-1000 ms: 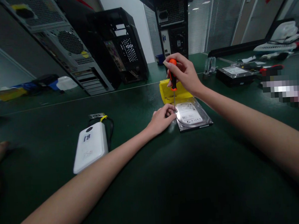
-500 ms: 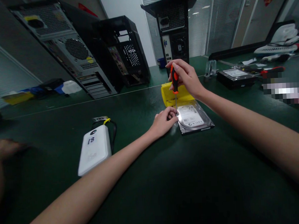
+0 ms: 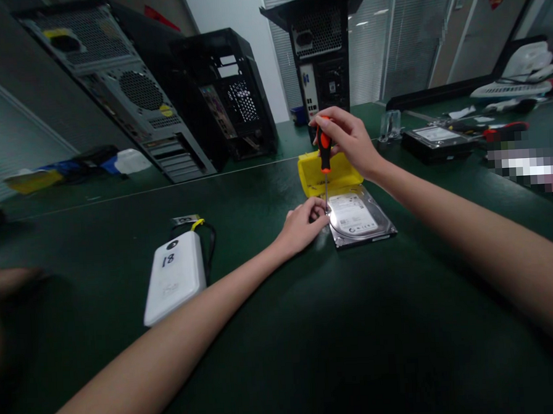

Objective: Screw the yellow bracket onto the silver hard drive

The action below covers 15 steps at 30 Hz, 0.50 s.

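Right hand (image 3: 351,140): grip closed round one screwdriver (image 3: 324,147); left hand (image 3: 300,225) at one hard drive (image 3: 355,216), grip unclear.

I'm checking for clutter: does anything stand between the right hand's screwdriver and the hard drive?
Nothing visible does: the screwdriver in the right hand points down at the left edge of the hard drive. The left hand is close beside the tip.

Right hand (image 3: 347,135) covers more of the orange top of the screwdriver (image 3: 324,147) than a second ago. Below its fingers, the handle stands straighter, less leaning toward the left than half a second ago. Well left of the left hand (image 3: 303,225), another person's hand (image 3: 9,281) (blurred) is lower than half a second ago, fingertips drawn back slightly.
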Tool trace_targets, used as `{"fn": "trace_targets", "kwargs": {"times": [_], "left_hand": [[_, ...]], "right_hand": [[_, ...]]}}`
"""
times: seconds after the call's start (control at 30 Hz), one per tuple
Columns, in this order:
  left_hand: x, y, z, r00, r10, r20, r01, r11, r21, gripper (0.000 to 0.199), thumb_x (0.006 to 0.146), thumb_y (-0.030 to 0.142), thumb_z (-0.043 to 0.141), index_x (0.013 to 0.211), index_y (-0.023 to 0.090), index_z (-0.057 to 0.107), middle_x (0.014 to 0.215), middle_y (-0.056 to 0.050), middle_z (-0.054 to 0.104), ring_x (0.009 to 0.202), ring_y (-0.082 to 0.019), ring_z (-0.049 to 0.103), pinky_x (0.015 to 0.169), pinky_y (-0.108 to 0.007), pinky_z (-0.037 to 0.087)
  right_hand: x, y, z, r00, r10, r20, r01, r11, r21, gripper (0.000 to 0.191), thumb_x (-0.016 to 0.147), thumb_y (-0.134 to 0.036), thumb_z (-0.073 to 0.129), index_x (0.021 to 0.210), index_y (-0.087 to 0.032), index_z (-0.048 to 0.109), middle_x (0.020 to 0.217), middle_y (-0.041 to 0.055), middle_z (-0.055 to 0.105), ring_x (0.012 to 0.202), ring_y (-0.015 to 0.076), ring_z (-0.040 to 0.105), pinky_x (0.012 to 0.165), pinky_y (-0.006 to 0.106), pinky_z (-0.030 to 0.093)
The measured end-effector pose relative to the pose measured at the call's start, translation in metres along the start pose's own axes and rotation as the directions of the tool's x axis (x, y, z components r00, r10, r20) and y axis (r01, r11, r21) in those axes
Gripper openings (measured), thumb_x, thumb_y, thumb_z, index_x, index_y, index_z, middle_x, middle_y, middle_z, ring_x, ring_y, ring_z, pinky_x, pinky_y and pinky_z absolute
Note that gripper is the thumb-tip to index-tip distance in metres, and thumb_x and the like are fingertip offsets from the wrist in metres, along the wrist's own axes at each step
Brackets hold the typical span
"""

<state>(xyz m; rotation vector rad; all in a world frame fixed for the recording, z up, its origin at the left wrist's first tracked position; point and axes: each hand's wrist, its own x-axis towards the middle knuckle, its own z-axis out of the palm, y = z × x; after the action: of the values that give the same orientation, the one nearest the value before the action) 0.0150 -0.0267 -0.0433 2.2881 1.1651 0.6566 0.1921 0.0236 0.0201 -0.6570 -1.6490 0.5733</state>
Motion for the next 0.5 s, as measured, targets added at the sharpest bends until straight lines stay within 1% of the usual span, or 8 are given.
{"fn": "trace_targets", "kwargs": {"times": [0.13, 0.33, 0.5], "left_hand": [[-0.0005, 0.0005, -0.0002, 1.000, -0.006, -0.002, 0.006, 1.000, -0.003, 0.024, 0.081, 0.031, 0.052, 0.100, 0.018, 0.056, 0.084, -0.002, 0.059, 0.074, -0.014, 0.053, 0.067, -0.027, 0.043], [-0.0005, -0.0004, 0.0001, 1.000, -0.007, 0.000, 0.007, 1.000, 0.001, 0.024, 0.081, 0.031, 0.052, 0.101, 0.018, 0.056, 0.085, -0.002, 0.059, 0.074, -0.014, 0.053, 0.068, -0.027, 0.043], [-0.0004, 0.0002, 0.0001, 1.000, -0.010, -0.001, 0.010, 1.000, 0.015, 0.023, 0.081, 0.031, 0.052, 0.100, 0.019, 0.056, 0.085, -0.002, 0.059, 0.076, -0.014, 0.054, 0.068, -0.026, 0.044]], "right_hand": [[-0.0003, -0.0013, -0.0003, 1.000, 0.002, 0.002, -0.002, 1.000, 0.013, 0.039, 0.084, -0.056, 0.046, 0.100, -0.022, 0.057, 0.082, 0.0026, 0.059, 0.078, 0.0136, 0.059, 0.054, 0.022, 0.050], [-0.0001, -0.0020, -0.0003, 1.000, 0.018, 0.006, -0.018, 1.000, 0.020, 0.039, 0.083, -0.057, 0.048, 0.098, -0.023, 0.057, 0.080, 0.0018, 0.059, 0.073, 0.0124, 0.059, 0.052, 0.021, 0.049], [0.0009, -0.0030, 0.0006, 1.000, 0.001, -0.008, -0.001, 1.000, 0.018, 0.039, 0.080, -0.058, 0.050, 0.094, -0.022, 0.057, 0.076, 0.0009, 0.057, 0.068, 0.0109, 0.056, 0.049, 0.019, 0.048]]}}
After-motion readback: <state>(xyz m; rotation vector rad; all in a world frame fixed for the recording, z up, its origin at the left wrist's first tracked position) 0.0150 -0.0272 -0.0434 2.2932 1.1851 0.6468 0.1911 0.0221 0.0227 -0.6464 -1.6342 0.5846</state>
